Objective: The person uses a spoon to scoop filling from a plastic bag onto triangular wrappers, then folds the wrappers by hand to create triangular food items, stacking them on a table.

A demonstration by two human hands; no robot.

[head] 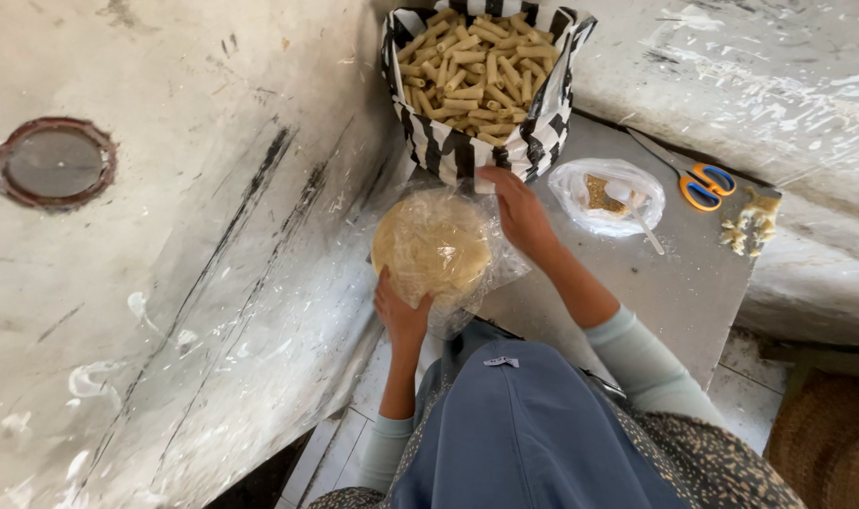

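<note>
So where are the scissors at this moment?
In the head view the scissors lie at the upper right on the grey table, just right of the small clear bag, out of both hands' reach.

Home food-prep corner: pasta bag [481, 80], dough [431, 247], scissors [698, 181].

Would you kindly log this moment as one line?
left hand: holds dough disc in plastic wrap | right hand: at wrap's far edge, by striped bag of rolls | scissors: aside
</note>
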